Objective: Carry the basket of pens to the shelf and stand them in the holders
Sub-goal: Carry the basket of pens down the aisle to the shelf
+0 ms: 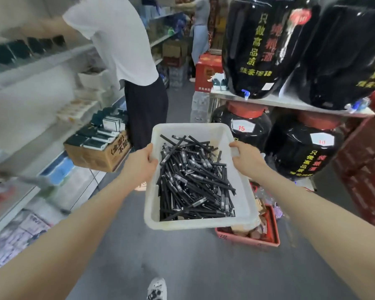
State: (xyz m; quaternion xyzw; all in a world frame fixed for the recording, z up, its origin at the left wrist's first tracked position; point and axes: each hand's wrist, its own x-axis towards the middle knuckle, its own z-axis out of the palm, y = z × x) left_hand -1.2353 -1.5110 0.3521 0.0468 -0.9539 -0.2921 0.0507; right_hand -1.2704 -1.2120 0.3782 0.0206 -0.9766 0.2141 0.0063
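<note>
I hold the white basket [195, 224] out in front of me, in the air over the aisle floor [204, 267], with the pens [193, 180] lying loose in a black heap across its bottom, none of them standing. I keep it level, I judge, because the pile is unsecured and a tilt would slide it toward one wall. My left hand [142, 163] clamps the left rim, thumb hooked over the top edge and fingers hidden beneath. My right hand [245, 156] grips the opposite rim, fingers curled over the lip. Taking both sides at once spreads the load and stops the basket twisting. To my left runs the shelf [41, 59], blurred, with a person in a white shirt [121, 40] reaching into it and a cardboard box [95, 154] of small packs jutting into the aisle just beside them. To my right, big black jars [258, 44] stand on a rack, and a red crate [247, 239] sits on the floor below the basket's near corner. I cannot make out any pen holders, so I take this as the carrying leg, with a narrow gap to thread.
</note>
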